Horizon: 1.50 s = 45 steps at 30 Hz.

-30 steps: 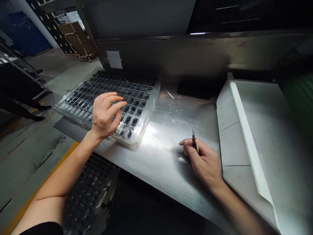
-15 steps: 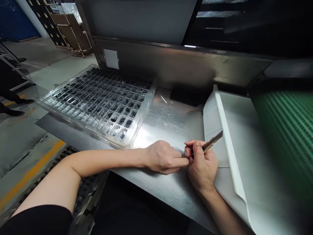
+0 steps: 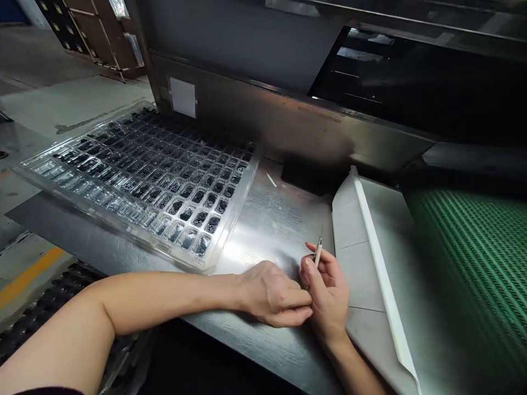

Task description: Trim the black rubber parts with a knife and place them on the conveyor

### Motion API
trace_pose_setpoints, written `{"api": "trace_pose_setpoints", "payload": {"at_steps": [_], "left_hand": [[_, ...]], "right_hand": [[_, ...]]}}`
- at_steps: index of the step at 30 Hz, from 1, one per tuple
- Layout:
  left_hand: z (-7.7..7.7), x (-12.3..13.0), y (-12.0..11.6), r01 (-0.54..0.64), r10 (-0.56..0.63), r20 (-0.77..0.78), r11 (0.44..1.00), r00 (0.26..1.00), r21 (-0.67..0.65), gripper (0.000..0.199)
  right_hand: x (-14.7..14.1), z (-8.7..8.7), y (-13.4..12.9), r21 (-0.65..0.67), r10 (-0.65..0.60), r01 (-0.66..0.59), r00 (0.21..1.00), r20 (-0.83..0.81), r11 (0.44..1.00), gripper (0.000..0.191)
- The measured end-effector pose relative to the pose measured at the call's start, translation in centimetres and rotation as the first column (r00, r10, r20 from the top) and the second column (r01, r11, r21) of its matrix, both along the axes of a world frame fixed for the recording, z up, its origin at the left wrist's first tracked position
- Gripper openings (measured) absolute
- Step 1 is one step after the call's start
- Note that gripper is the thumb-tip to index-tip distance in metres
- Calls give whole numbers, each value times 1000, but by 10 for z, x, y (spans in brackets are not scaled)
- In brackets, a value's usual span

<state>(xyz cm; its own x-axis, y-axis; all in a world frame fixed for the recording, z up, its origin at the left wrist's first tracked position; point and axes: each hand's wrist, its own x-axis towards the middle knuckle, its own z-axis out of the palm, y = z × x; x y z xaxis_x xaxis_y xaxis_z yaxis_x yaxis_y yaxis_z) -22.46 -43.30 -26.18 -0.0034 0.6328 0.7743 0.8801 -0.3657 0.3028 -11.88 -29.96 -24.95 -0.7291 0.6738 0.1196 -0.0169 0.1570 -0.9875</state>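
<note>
My right hand (image 3: 329,296) is closed round a slim craft knife (image 3: 318,253). The knife's pale handle and metal collar stick up past the thumb, with the thin blade pointing away from me. Against its fingers rests my left hand (image 3: 274,293), closed with its fingertips pressed together. Whatever is between the fingertips of the two hands is hidden. To the left, a clear plastic tray (image 3: 218,249) lies on the metal table (image 3: 280,214). Small black parts (image 3: 200,219) with pale markings sit in many of its pockets. Several pockets along the front edge look bare.
A white plastic guard (image 3: 373,236) stands right of my hands, beside a green textured conveyor belt (image 3: 473,241). A white sliver (image 3: 270,179) and a flat black pad (image 3: 307,176) lie farther back. A metal panel (image 3: 263,115) rises behind the table.
The knife has turned from slanting rightward to pointing nearly straight away from me. Both hands appear slightly lower and farther left, still together; the whole view has shifted too.
</note>
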Motion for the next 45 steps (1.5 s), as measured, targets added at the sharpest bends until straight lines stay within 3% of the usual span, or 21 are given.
{"api": "trace_pose_setpoints", "payload": {"at_steps": [10,22,29,33,37,39,41,43,44,45], "left_hand": [[0,-1,-3,5,-5,-19,1000,1000,20,30],[-1,0,-3,40,-40,-6,997,999,-59,30],[4,-5,-3,49,-52,-68,998,996,-45,33],[27,-3,-9,56,-50,-193,998,980,30,32],[77,3,-25,42,2,-293,989,956,144,19],[104,-10,-37,0,67,-367,984,928,178,13],[125,-44,-47,-126,194,-410,974,892,186,14],[136,-95,-55,-370,356,-396,928,846,45,16],[137,-125,-59,-503,450,-360,862,817,-64,20],[136,-155,-62,-634,561,-326,748,761,-196,26]], "right_hand": [[-2,7,-5,-91,57,-63,997,-59,994,32],[2,6,1,-151,133,-144,988,-79,978,29],[-1,5,-1,-110,147,-154,987,-70,982,35],[-3,2,0,-103,151,-160,985,-87,982,38],[-5,0,1,-148,144,-160,983,-114,976,41],[-7,1,1,-167,150,-169,981,-121,971,44],[-8,2,0,-182,172,-192,978,-118,964,47],[-10,2,-2,-189,193,-212,975,-111,959,49],[-11,2,-2,-188,200,-218,974,-109,958,50],[-12,1,-3,-185,206,-224,972,-109,957,51]]}}
